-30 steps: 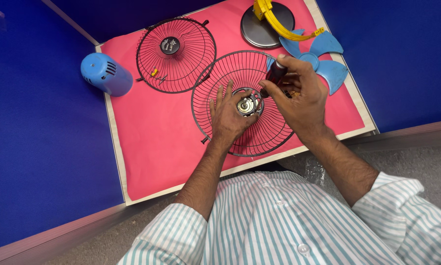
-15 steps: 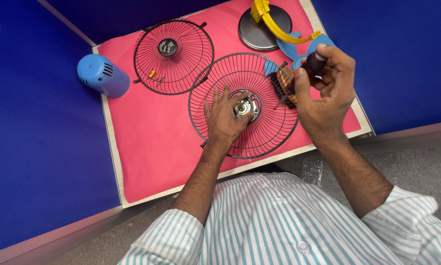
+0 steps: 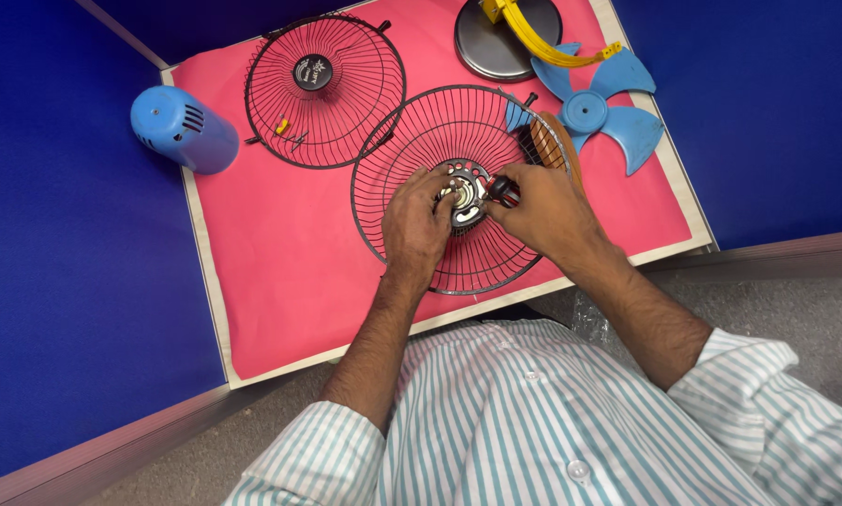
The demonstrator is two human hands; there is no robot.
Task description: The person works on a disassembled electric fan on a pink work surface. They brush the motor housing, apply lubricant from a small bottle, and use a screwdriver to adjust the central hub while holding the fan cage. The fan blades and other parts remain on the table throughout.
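A black wire fan grille (image 3: 404, 141) lies on the pink mat (image 3: 280, 253), with a metal motor hub (image 3: 465, 187) at its centre. My left hand (image 3: 419, 220) rests on the grille with its fingertips against the left side of the hub. My right hand (image 3: 543, 211) comes in from the right and pinches a small dark piece with a red mark (image 3: 501, 187) against the hub's right side. Whether that piece is a knob or a short tool handle is unclear.
A second grille with a round centre badge (image 3: 346, 112) lies behind, small yellow and metal bits (image 3: 285, 128) on it. A blue motor cover (image 3: 179, 128) sits far left. A blue fan blade (image 3: 589, 108), a grey base (image 3: 491, 47) with a yellow bracket (image 3: 533, 42) and a brown wooden item (image 3: 557, 141) lie at right.
My right hand, lifted off to the right near the blade half a second ago, has come back down to the hub with the small dark piece. My left hand stayed at the hub.
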